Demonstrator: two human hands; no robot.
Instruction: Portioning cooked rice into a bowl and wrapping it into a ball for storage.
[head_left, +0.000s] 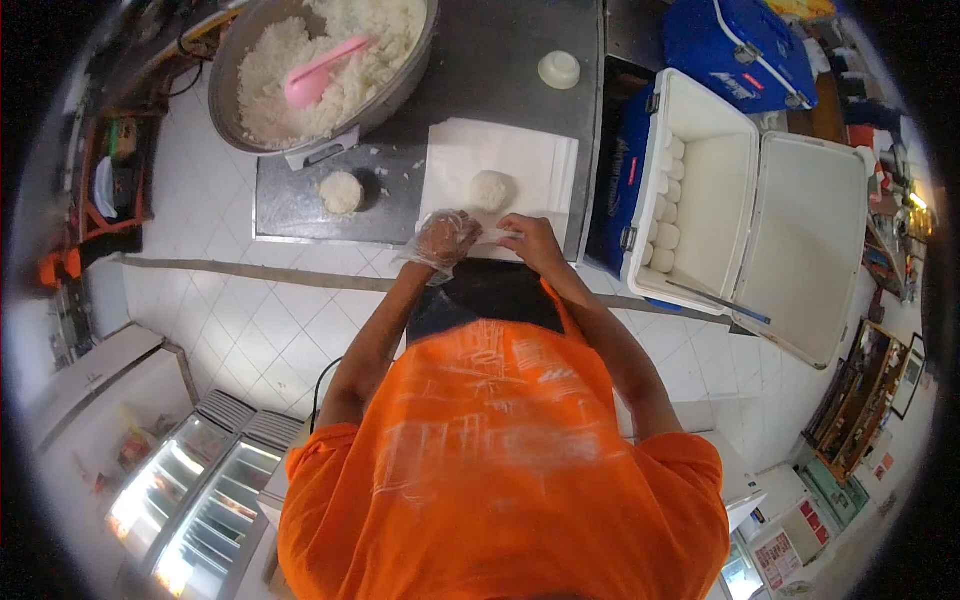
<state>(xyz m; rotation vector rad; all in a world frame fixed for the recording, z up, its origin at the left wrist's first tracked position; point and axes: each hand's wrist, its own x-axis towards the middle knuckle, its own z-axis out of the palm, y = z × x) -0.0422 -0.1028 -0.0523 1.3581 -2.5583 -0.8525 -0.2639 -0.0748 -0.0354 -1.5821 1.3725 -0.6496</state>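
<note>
A rounded mound of cooked rice (492, 190) lies on a stack of white paper sheets (555, 161) in front of me. Just below the mound, my left hand (447, 237), in a clear plastic glove, is at the near edge of the paper. My bare right hand (531, 238) pinches a fold of the white paper close to the left one. Whether the left fingers grip the paper too is hard to tell. Left of the stack, a small round container filled with rice (341, 193) stands on the metal table, with loose grains around it.
A large pot of rice (420, 71) with a pink scoop (309, 84) is at the upper left. A white bowl (559, 70) sits at the back. To the right, an open cooler (697, 165) holds several white wrapped bundles (666, 210); a closed blue cooler (739, 52) is behind.
</note>
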